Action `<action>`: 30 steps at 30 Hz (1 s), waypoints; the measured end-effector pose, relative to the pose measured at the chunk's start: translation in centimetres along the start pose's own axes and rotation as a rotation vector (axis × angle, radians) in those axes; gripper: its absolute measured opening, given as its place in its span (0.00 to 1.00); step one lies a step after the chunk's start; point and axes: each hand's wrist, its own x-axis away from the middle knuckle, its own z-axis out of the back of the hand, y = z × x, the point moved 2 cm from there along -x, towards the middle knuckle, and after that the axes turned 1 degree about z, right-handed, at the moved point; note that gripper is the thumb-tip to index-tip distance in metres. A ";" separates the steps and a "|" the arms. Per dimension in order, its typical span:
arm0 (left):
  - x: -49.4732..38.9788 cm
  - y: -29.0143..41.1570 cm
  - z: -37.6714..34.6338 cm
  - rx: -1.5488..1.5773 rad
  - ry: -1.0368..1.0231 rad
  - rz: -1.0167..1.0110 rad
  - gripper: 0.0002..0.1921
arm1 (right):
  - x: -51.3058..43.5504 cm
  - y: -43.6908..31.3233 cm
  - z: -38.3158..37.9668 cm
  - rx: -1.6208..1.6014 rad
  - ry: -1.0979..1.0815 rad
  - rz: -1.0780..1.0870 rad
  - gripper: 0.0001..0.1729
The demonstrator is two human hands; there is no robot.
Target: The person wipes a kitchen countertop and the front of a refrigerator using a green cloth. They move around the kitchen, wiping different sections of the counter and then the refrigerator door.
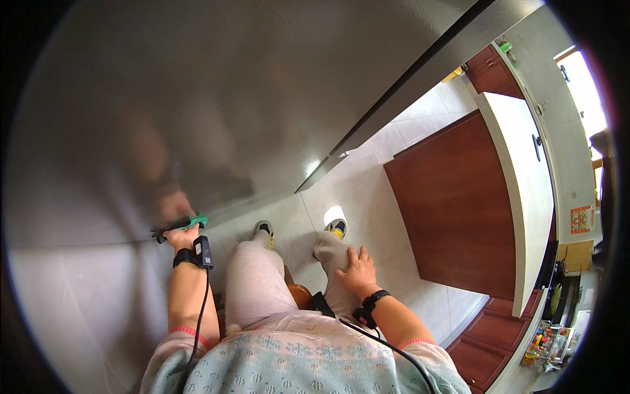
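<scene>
My left hand (pixel 183 237) is closed around a green-and-black handheld tool (pixel 189 222); its exact kind is unclear. The tool is at the lower part of a large, glossy dark-grey panel (pixel 221 98), which looks like a refrigerator door and mirrors the hand. Whether the tool touches the panel cannot be told. Fingers spread, my right hand (pixel 358 274) rests on my right knee in light trousers (pixel 261 280) and holds nothing. Each wrist wears a black strap with a small cabled device.
Between my legs shows a brown wooden seat (pixel 299 296). Right of me stands a reddish-brown island (pixel 453 197) with a pale countertop (pixel 529 197). Reddish-brown cabinets (pixel 492 340) and a rack of bottles (pixel 549 344) line the far right. Pale tiles (pixel 393 241) cover the floor.
</scene>
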 end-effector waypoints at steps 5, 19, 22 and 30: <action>5.5 4.7 -1.5 -0.039 -0.089 -0.101 0.39 | -2.2 0.0 -2.4 -0.015 -0.059 0.100 0.46; 31.6 23.6 -15.3 -0.609 -0.258 -2.122 0.29 | -5.4 -2.7 -5.0 0.130 0.029 0.313 0.46; 35.0 26.3 -18.8 -0.617 -0.063 -2.311 0.30 | -2.7 -7.5 0.9 0.082 0.324 0.498 0.44; 34.9 26.1 -20.5 -0.476 0.046 -2.543 0.28 | 8.2 -27.8 32.8 -0.041 1.418 1.234 0.43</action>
